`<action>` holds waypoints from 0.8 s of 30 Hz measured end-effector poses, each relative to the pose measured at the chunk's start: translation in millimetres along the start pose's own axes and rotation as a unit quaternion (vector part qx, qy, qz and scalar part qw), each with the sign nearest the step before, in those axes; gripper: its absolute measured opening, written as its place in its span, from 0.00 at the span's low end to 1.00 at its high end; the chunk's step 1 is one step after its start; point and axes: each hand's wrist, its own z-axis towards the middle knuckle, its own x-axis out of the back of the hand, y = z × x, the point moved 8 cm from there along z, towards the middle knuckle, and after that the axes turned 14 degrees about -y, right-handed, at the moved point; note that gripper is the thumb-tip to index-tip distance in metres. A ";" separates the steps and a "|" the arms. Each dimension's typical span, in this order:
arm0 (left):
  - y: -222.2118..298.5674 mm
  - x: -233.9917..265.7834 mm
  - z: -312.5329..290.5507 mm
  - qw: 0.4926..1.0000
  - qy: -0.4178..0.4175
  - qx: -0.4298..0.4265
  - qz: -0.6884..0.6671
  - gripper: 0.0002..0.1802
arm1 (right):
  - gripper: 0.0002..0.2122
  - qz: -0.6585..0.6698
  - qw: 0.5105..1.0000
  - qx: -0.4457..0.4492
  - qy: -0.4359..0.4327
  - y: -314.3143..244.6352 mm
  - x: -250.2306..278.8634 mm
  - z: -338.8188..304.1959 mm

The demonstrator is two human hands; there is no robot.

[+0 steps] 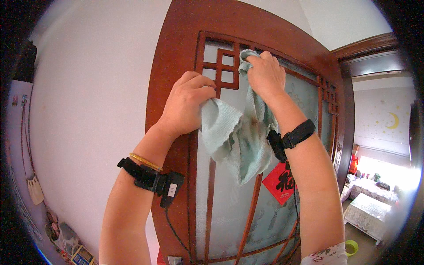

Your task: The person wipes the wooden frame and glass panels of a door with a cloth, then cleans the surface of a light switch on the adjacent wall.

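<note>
A pale green cloth (pixel 249 150) hangs in folds between my two raised hands, in front of a reddish-brown wooden door (pixel 174 57) with frosted glass and lattice strips. My left hand (pixel 187 99) is closed on the cloth's left part, its knuckles close to the lattice's left edge. Higher up and to the right, my right hand (pixel 266 75) grips the other end, pressing a bunched bit near the top lattice (pixel 228 68). A darker stain shows on the cloth's middle. Both wrists carry black straps with small devices and cables.
A red paper diamond (pixel 279 183) with black writing is stuck on the glass behind my right forearm. To the right, a doorway opens on a room with a lace-covered table (pixel 370 212) and a green bin (pixel 351 247). A white wall (pixel 97 88) stands at left, with a hanging bag (pixel 35 191).
</note>
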 end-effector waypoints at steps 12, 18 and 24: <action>0.1 1.5 2.0 1.000 -0.019 0.004 0.021 0.09 | 0.13 0.075 0.991 0.093 -0.061 5.9 -8.9 5.6; -3.7 9.4 0.7 1.000 -0.001 0.011 0.010 0.09 | 0.10 -0.190 0.967 0.169 -0.005 -27.2 21.6 -1.0; -2.4 7.1 4.0 1.000 0.001 0.016 -0.011 0.09 | 0.11 -0.022 0.995 0.072 -0.059 -3.7 5.3 10.0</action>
